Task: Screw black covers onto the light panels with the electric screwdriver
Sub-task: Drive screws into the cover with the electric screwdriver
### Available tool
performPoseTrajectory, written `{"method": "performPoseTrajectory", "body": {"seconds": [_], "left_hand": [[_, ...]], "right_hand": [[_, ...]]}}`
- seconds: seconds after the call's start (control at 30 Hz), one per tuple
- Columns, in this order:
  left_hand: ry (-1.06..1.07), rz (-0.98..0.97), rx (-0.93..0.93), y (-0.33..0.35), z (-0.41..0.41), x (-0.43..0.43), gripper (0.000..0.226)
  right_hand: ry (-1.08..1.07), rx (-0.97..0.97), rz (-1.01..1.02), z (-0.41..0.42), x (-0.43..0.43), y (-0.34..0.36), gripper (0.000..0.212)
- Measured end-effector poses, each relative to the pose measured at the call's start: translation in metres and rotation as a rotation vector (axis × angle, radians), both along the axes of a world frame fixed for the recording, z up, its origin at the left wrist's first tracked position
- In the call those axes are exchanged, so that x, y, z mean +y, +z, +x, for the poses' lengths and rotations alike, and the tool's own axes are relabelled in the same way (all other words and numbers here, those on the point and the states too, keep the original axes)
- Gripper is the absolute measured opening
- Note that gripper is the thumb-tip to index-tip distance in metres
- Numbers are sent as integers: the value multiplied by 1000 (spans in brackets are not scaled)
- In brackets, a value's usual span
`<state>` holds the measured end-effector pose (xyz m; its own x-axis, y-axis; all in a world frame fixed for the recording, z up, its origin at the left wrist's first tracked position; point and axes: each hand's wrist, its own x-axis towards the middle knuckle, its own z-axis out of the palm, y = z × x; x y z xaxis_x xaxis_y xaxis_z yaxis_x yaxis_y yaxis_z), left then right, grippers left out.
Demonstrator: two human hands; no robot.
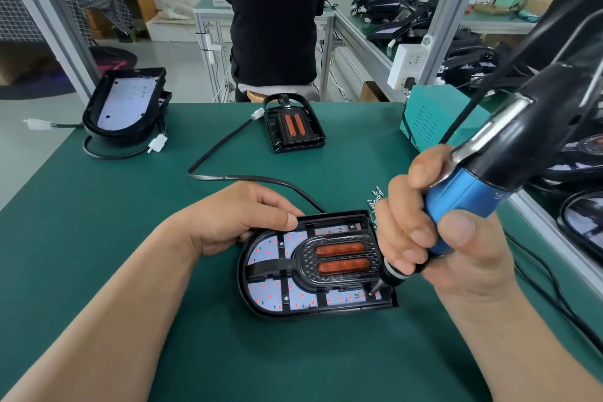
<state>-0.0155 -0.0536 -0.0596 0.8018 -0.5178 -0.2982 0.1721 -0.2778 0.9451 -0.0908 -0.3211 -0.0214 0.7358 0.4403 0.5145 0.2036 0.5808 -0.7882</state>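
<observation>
The left hand (241, 222) gripped the far rim of the light panel (270, 295), its thumb laid along the edge. The panel lay between the two hands and carried the black cover (305, 259). The right hand (434, 245) was wrapped round the blue electric screwdriver (470, 192), whose bit touched the panel's corner under that hand, and loose screws (375, 196) lay just beyond its knuckles.

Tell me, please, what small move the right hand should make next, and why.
Probably press down and run the electric screwdriver: its bit sits at the near right corner of the light panel, which the left hand holds at the far edge.
</observation>
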Motion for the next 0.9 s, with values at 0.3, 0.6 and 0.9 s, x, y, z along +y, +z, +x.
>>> {"method": "performPoseTrajectory", "body": {"seconds": [0.3,0.6,0.9], "left_hand": [[1,72,-24,1,-2,0,43],[-15,1,21,0,0,2,28],[-78,-58,27,0,0,6,48]], "right_hand": [[-122,73,179,9,-8,0,49],[-609,229,295,15,-51,8,34],[-860,371,1,22,-123,4,29]]}}
